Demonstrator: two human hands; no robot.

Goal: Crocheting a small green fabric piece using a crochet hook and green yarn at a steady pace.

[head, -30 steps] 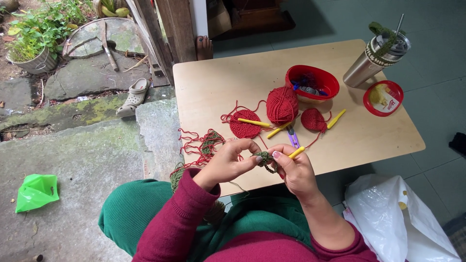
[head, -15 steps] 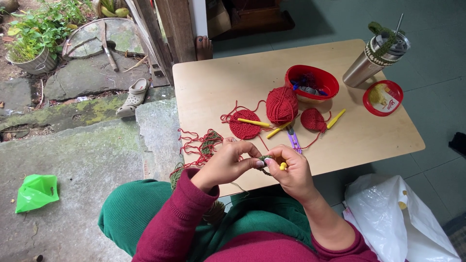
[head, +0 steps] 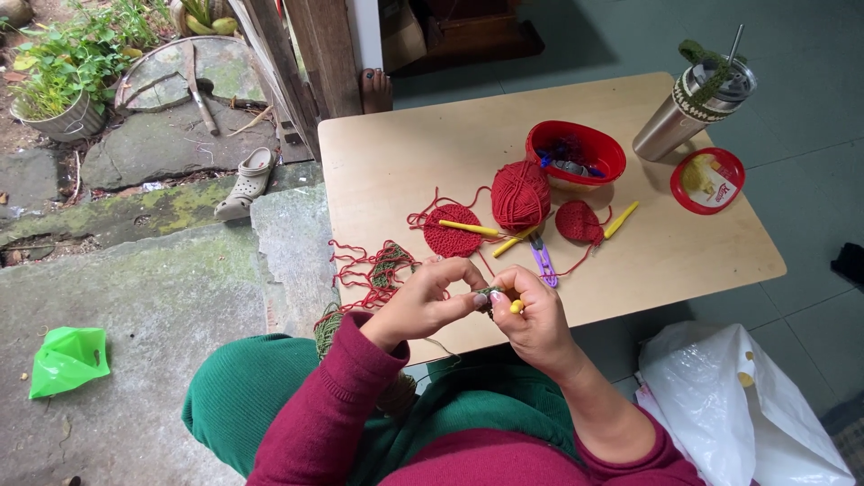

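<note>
While both hands (head: pixel 481 310) pinch crochet work (head: pixel 489 295), red yarn ball (head: pixel 520 195) rests nearby.

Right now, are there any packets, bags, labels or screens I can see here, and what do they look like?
Small round red tub: far right of the wooden table, holding a yellowish packet with a red-and-white label.
White plastic bag: on the floor below the table's right corner, crumpled, with a few small yellow marks.
Green plastic bag: on the stone ground at far left, bright green, crumpled.
No screens or signs show.
</note>
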